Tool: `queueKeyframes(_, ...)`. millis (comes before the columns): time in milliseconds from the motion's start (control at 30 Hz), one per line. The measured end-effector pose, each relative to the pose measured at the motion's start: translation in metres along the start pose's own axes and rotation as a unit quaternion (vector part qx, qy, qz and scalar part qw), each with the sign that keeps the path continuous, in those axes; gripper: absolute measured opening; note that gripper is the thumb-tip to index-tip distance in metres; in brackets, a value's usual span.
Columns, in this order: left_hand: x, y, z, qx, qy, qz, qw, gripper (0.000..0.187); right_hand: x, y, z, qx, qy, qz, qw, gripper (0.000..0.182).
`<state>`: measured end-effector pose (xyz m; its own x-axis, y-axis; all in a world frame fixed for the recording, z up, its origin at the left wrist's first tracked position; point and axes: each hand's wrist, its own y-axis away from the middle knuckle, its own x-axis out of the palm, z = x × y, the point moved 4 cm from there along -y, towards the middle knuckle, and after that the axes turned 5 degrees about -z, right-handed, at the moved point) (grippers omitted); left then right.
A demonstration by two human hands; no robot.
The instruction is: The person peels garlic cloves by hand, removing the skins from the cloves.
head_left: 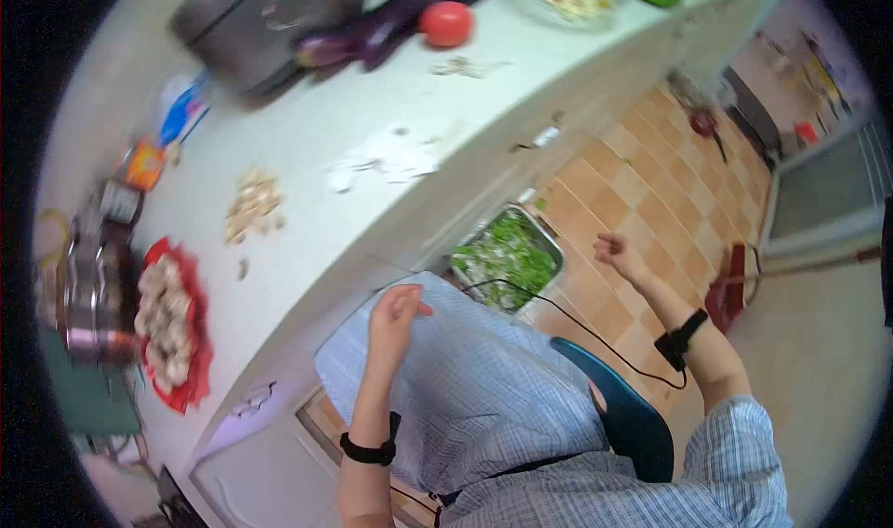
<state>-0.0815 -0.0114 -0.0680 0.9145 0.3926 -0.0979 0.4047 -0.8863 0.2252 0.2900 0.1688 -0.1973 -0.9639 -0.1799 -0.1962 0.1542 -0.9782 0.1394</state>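
My left hand (398,310) hovers above my lap near the counter's front edge, its fingers loosely bent and the thumb apart, with nothing visible in it. Out over the tiled floor, my right hand (618,253) is raised with its fingers half curled and apart, also holding nothing I can see. Between and beyond the hands, a bin (556,266) on the floor is filled with green leaves and pale scraps. On the counter lie a pile of peeled garlic cloves (253,206), a red bag (199,342) with garlic bulbs (164,316), and white scraps (386,160).
A dark cooker (265,21), purple eggplants (372,33), a tomato (447,24) and a glass bowl (569,2) stand along the counter. A metal pot (98,300) is at the left. A cable (586,328) runs between my wristbands; a blue chair (633,416) is under me.
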Motion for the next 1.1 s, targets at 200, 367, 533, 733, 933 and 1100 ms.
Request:
queueKeyframes(200, -0.055, 0.032, -0.013, -0.029, -0.018, 0.004, 0.999, 0.017, 0.094, 0.019, 0.112, 0.094, 0.142, 0.174, 0.970, 0.037)
queueKeyframes(367, -0.102, 0.052, -0.007, -0.041, -0.015, -0.027, 0.999, 0.015, 0.154, 0.036, 0.143, 0.059, 0.181, 0.310, 0.932, 0.033)
queueKeyframes(533, -0.137, 0.051, 0.003, -0.074, -0.032, 0.015, 0.997, 0.017, 0.201, 0.039, 0.166, 0.070, 0.216, 0.357, 0.906, 0.026)
queueKeyframes(733, -0.174, 0.060, -0.016, -0.026, -0.197, 0.031, 0.980, 0.016, 0.227, 0.027, 0.183, 0.099, 0.373, 0.409, 0.827, 0.030)
queueKeyframes(933, -0.180, 0.091, -0.023, -0.017, -0.273, 0.027, 0.961, 0.015, 0.100, 0.089, 0.100, 0.186, 0.616, 0.629, 0.436, 0.051)
queueKeyframes(1100, -0.190, 0.090, -0.063, -0.146, -0.199, 0.144, 0.958, 0.019, 0.054, 0.169, 0.131, 0.205, 0.612, 0.490, 0.586, 0.053)
